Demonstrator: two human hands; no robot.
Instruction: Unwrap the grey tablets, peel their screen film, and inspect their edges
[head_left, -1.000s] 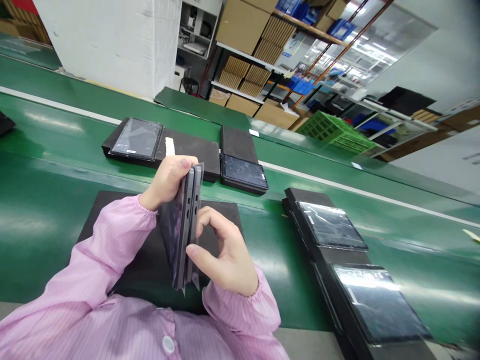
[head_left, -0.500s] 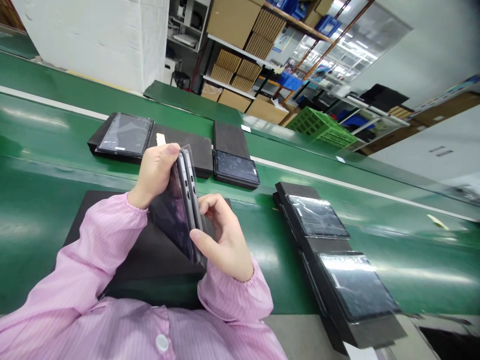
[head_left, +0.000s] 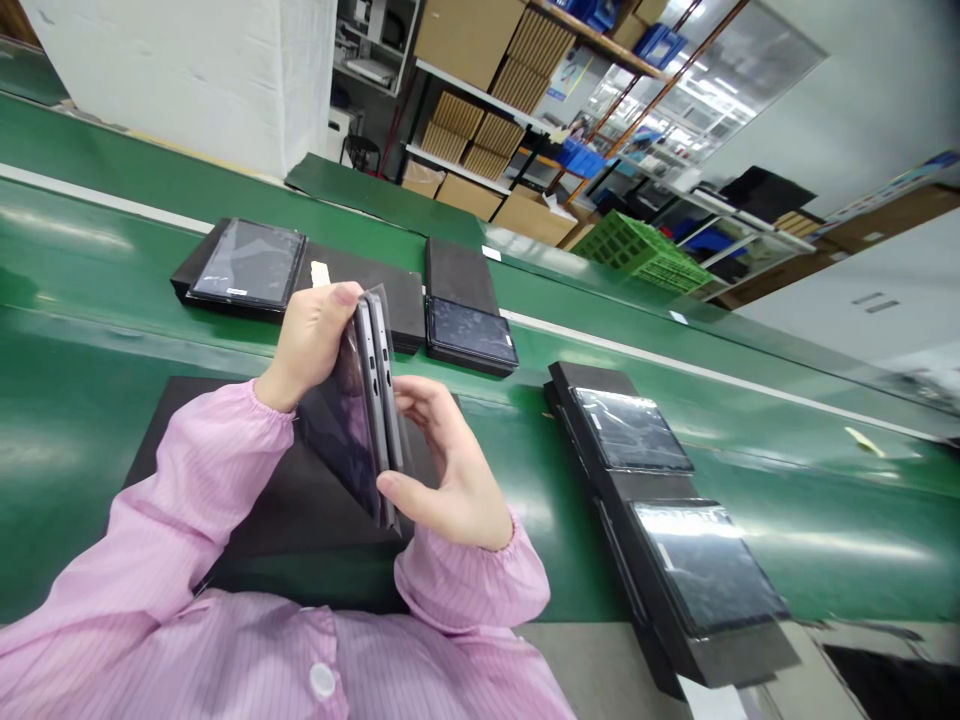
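Here, in the head view, the left hand (head_left: 311,335) has its grip clamped on two flat, dark, grey-edged tablets (head_left: 373,400), up over a big black slab (head_left: 262,510) on the shiny green table (head_left: 517,450). The right hand's (head_left: 456,475) grip is apart, thumb touching them.

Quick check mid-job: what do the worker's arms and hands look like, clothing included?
The left hand and right hand are bare. The left sleeve and right sleeve are pink with fine stripes, long and loose, gathered at the wrists into ruffled cuffs.
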